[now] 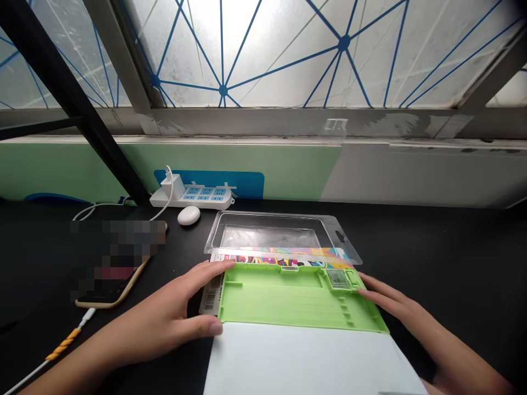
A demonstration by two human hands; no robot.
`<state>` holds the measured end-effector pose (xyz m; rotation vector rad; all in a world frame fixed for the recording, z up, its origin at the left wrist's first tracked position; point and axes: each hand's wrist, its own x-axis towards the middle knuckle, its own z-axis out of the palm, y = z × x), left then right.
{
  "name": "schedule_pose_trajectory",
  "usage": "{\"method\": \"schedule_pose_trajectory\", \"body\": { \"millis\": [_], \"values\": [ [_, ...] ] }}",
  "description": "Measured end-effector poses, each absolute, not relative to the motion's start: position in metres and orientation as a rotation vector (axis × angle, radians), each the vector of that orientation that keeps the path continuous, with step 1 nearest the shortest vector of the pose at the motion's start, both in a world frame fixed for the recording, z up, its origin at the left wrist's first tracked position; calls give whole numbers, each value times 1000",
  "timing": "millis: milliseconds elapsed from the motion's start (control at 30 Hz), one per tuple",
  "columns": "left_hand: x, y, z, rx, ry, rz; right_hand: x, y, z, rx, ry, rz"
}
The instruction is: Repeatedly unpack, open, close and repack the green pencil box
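Two bare hands were catalogued at a black table (453,247), set on either side of a lime-green plastic case (300,304). The case lay flat near the table's front edge, between the hands. The left hand (152,312) lay along the case's left edge, its fingers spread apart, with the fingertips at the far corner and the thumb near the front corner. Contact was plain, but whether the fingers were clamped could not be told. The right hand (395,299) rested at the right edge, its fingers slightly apart and touching the case without closing around it.

One small clear compartment (338,280) sat at the case's far right corner. One white panel (308,362) adjoined its near edge and extended toward the wearer; any attachment could not be told. Behind the case lay a printed card with a multicoloured pattern (284,259), partly covered by the case, and a clear plastic blister tray (267,230) lay beyond it. One barcode label (211,296) showed just beside the left edge, beneath the left hand's reach.

Further left lay a gold-edged smartphone (115,291), largely pixelated, and a white cable with a yellow braided section (63,344). Toward the back stood a white power strip (191,196) with a white charger (173,186) plugged in, and a white oval object (189,215) lay just in front of it. Beyond them rose a green wall panel (61,170) beneath a frosted window crossed by blue lines (263,49).
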<state>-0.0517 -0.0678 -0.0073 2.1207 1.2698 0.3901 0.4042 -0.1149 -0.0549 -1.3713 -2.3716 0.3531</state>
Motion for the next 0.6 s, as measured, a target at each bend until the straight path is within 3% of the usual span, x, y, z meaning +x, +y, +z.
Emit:
{"method": "schedule_pose_trajectory", "body": {
  "millis": [333, 600],
  "values": [
    [-51, -69, -2, 1990, 1223, 494, 402, -110, -53, -1546, -2021, 495],
    [-37, -73, -24, 2394, 1230, 561, 383, -101, -50, -1398, -2201, 223]
  ]
}}
